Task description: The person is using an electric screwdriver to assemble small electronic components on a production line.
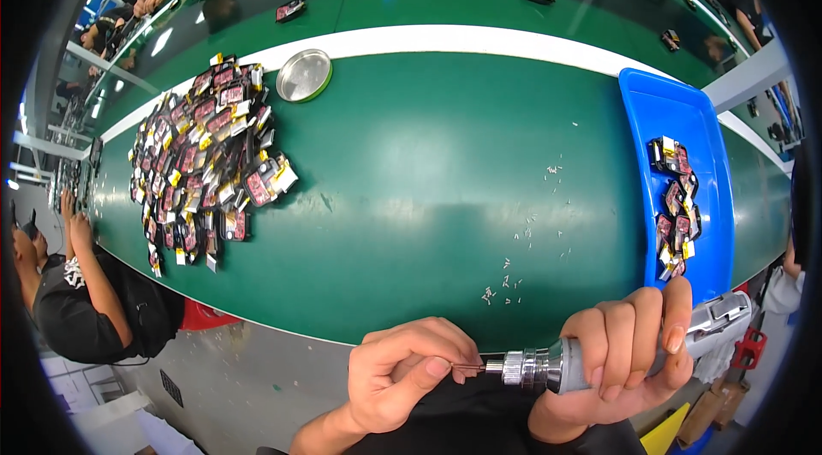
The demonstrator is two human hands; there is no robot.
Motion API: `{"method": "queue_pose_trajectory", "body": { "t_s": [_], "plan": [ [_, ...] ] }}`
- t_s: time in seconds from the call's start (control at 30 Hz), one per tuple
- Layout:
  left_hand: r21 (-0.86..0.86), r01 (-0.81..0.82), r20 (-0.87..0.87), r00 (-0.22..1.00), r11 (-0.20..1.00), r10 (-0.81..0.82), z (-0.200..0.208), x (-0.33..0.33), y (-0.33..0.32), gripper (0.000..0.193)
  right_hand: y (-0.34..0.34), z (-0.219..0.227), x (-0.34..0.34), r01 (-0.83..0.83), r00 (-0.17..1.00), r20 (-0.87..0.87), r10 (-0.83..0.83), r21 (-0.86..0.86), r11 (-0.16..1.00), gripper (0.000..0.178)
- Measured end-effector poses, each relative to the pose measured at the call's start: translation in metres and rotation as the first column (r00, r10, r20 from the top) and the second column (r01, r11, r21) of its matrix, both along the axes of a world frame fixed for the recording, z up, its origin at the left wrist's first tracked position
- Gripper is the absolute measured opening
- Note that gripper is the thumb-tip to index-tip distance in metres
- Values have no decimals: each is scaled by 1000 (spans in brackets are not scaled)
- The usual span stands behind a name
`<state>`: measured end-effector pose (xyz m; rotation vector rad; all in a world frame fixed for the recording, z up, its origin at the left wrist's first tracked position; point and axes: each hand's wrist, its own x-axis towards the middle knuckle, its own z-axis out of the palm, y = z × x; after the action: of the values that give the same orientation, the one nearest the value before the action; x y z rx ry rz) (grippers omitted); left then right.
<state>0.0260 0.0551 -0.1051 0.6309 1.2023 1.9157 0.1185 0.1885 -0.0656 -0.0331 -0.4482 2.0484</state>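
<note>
My right hand (629, 339) is wrapped round a grey power screwdriver (548, 368), held level above the near edge of the green table, with its chrome nose toward the left. A thin bit (471, 367) sticks out of that nose. The fingers of my left hand (398, 378) pinch together at the bit's tip. Whether a screw or another small part sits between those fingertips is too small to tell.
A heap of small black cases with reddish circuit boards (201, 147) covers the table's left side. Beside it stands a round metal dish (304, 76). At right, a blue tray (717, 198) holds several similar units (676, 198). Small white bits (505, 284) lie scattered mid-table. Beyond runs a conveyor (411, 1); co-workers sit left.
</note>
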Motion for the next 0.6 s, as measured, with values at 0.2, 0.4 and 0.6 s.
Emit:
{"method": "queue_pose_trajectory", "body": {
  "t_s": [0.2, 0.4, 0.6],
  "plan": [
    [-3, 31, 16, 999, 1000, -31, -2, 2, -3, 24, -6, -2, 2, 37, 999, 9, -37, -22, 999, 14],
    [29, 52, 63, 997, 998, -53, -1, 2, -3, 24, -5, -1, 3, 27, 1000, -2, -27, -22, 999, 13],
    [-26, 10, -68, 998, 1000, -12, -1, -1, -3, 21, -6, -3, 1, 40, 999, 28, -40, 6, 999, 12]
  ]
}}
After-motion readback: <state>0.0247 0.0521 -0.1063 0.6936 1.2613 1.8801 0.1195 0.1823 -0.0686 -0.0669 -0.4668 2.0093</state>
